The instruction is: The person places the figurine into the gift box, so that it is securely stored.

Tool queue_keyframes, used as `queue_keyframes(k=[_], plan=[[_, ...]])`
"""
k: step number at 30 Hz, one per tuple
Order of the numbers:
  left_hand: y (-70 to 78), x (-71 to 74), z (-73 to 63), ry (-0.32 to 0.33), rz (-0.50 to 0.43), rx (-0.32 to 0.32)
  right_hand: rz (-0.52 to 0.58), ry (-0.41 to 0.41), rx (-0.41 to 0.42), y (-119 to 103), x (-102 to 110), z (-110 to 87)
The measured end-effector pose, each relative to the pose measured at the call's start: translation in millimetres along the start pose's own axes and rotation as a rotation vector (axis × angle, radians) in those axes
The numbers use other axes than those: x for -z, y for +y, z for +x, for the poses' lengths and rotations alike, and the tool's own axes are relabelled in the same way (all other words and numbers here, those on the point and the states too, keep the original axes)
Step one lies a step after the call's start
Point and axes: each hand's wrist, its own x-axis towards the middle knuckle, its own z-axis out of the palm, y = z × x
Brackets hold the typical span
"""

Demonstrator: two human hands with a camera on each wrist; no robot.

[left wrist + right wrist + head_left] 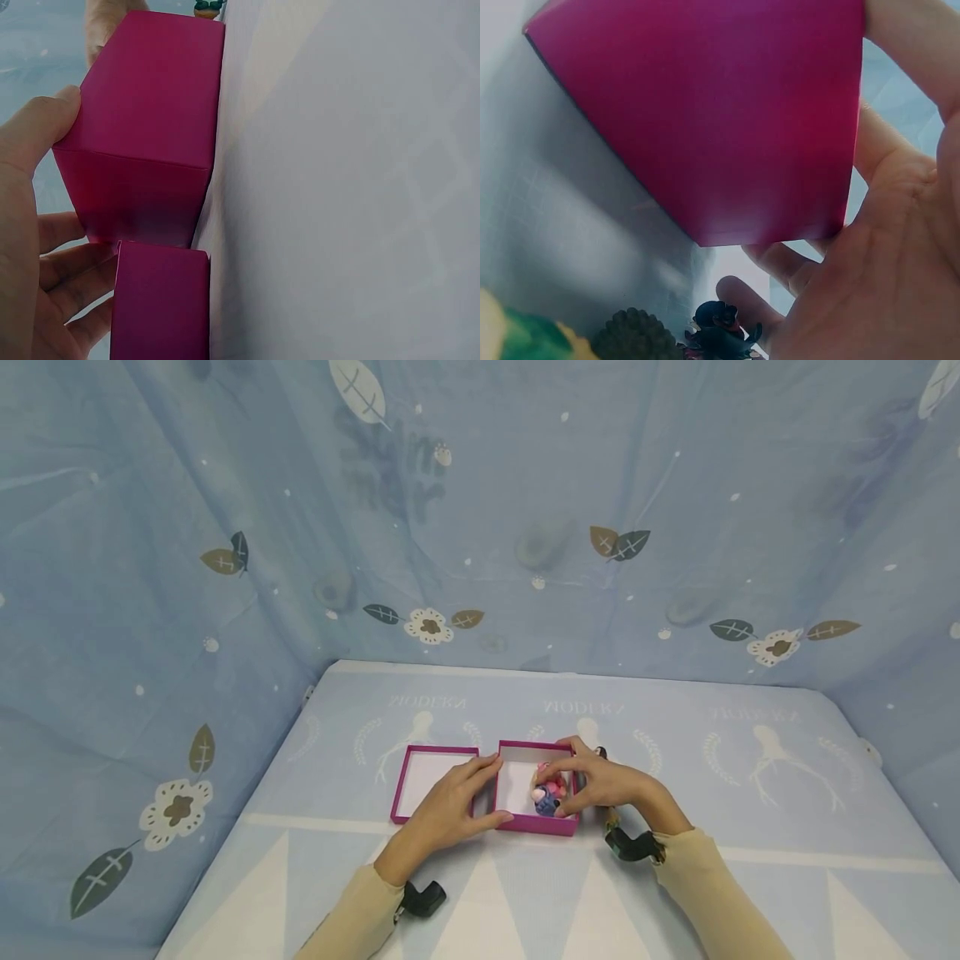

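Note:
An open magenta box (536,827) with a white inside sits on the table, with small pink and blue figurines (550,795) against its right side. My left hand (453,802) holds the box's left side, its thumb at the near corner and index finger at the far one. My right hand (603,779) reaches over the right wall, thumb and index finger pinching the figurines. The left wrist view shows the left thumb on the box's (150,90) edge. From the right wrist, the box's wall (727,127) hides the figurines, and other fingers stay outside it.
A shallow magenta lid (397,785), white inside, lies just left of the box. Beside the box's right wall, partly behind the right hand, stand a dark figurine (724,330), a bumpy grey-green piece (636,336) and a yellow-green piece (529,334). Patterned cloth (480,527) hangs behind the table.

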Motion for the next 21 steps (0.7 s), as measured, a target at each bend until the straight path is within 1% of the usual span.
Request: queue_keyframes(k=[5,11,21], plan=[[-0.3,-0.6,-0.1,-0.004,0.003,0.006,0.017,0.001,-0.027,-1.5,-0.7,0.0],[-0.1,-1.0,0.0,-0.002,0.010,0.005,0.013,0.006,-0.038,-0.2,-1.9,0.1],[-0.1,-1.4,0.2,0.000,0.007,0.006,0.002,-0.009,-0.105,1.5,-1.2,0.4]])
